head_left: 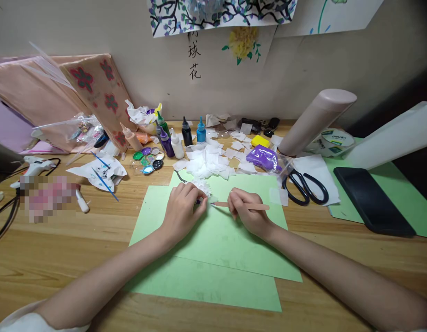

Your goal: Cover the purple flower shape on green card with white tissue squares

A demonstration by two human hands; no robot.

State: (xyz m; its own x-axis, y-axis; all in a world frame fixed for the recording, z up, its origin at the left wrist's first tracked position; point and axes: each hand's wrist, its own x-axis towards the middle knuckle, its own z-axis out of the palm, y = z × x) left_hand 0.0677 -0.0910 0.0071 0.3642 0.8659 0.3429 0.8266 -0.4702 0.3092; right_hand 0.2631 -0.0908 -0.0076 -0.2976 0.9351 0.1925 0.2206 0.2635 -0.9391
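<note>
Right hand [253,222] grips slim peach pencil-like stick [259,207], tip near fluffy white paper cluster [201,185] on far part of pale green paper sheet [241,251]. Left hand [181,205] curled beside cluster; can't tell if gripping. Light tip pressure, steady cluster seem best.

My feed loses part of the white tuft [200,186] behind the left hand [180,212], and the dark speck [198,201] at its fingertips is too small for me to name. The right hand [250,212] covers part of the pencil [258,207]; I can't tell whether its tip touches anything. Far left of the fingers, a pink thing [49,198] is pixelated. Far right, the picture's edge cuts a white roll [396,133].
</note>
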